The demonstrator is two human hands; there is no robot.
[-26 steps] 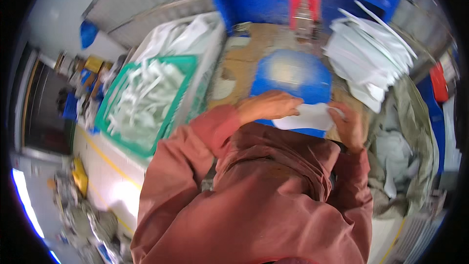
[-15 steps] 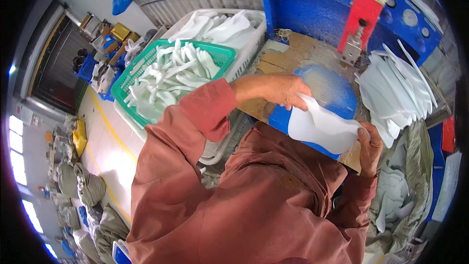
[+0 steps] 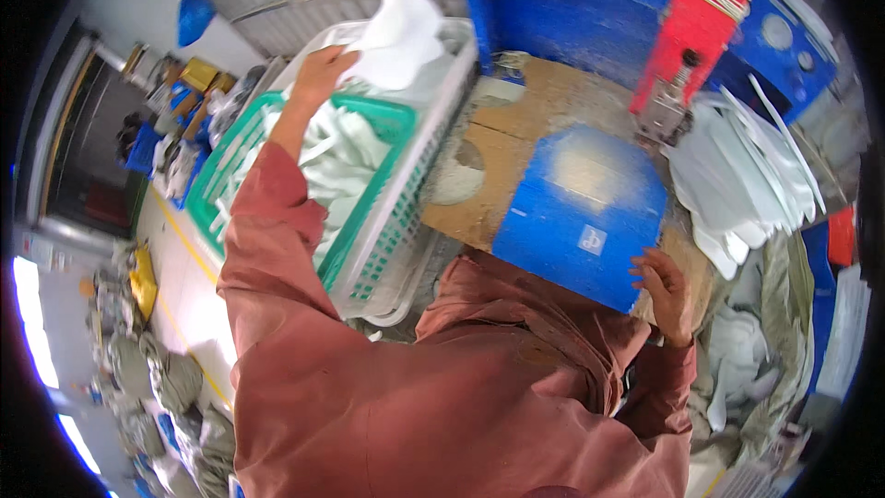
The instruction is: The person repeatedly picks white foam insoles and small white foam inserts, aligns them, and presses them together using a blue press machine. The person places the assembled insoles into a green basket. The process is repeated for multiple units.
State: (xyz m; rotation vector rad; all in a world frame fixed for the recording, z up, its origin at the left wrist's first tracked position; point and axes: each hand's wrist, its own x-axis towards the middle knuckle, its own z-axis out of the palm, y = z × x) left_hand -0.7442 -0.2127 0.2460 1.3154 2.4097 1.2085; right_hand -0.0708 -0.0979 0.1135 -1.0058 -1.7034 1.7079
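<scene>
White pieces (image 3: 348,152) were already gathered in the green basket (image 3: 406,118), a stack of white sheets (image 3: 742,171) was left to the right of the blue board (image 3: 558,226), and the wavy-edged white piece (image 3: 401,32) was not yet released! Over the white crate (image 3: 455,97) it was held, edge pinched by the left hand (image 3: 323,74), fingers closed; in the right hand (image 3: 666,293), half open beside the board, nothing was seen held.

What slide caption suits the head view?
Left hand holding a curvy white piece over a white crate, right hand near a blue board.

Wide fisheye view from head height, steeply downward over the workbench (image 3: 513,129)
</scene>
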